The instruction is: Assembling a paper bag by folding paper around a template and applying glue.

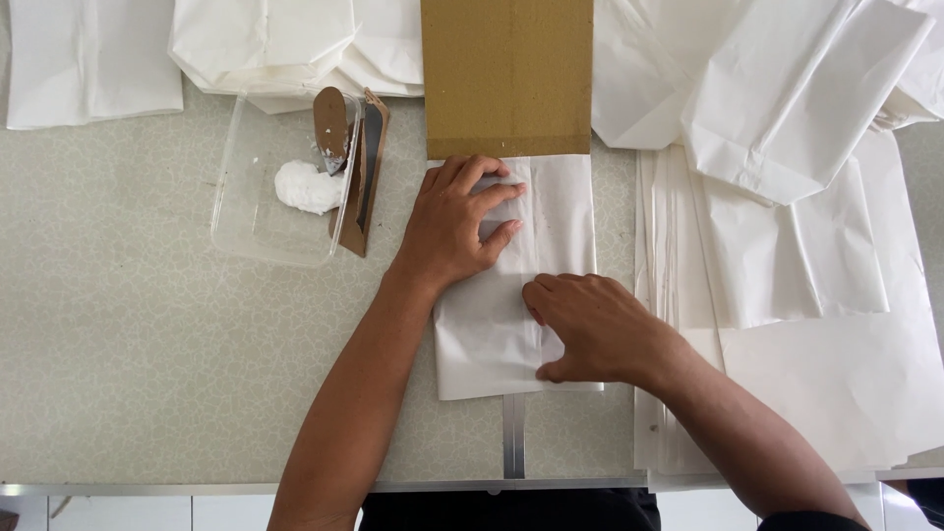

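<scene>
Across the pale patterned worktop [128,364], largest first: loose white paper sheets and folded paper bags heaped along the far edge and right side [787,108], plus a flat stack of white sheets [816,383] at right, edges squared to the near rim. Brown cardboard panel [506,74] at far centre, its near edge overlapping the far end of the folded white paper piece [487,339]. That piece lies dead centre, directly under both hands, long axis running near-to-far, away from the person, far end tucked at the cardboard, near end over a thin metal strip [514,433] in the worktop. Clear plastic tray [241,211] to the left, holding a white lump of paste [307,187]; brown cardboard spreaders [352,162] lean on its right rim.

Left hand [454,228] flat on the far half of the paper, fingers spread and pointing right, pressing, gripping nothing. Right hand [590,329] on the near half at the right edge, fingers curled toward the left, thumb at the near edge; it looks to be pressing or pinching a fold, cannot tell which. Left hand is nearer the cardboard end, right nearer the person.
</scene>
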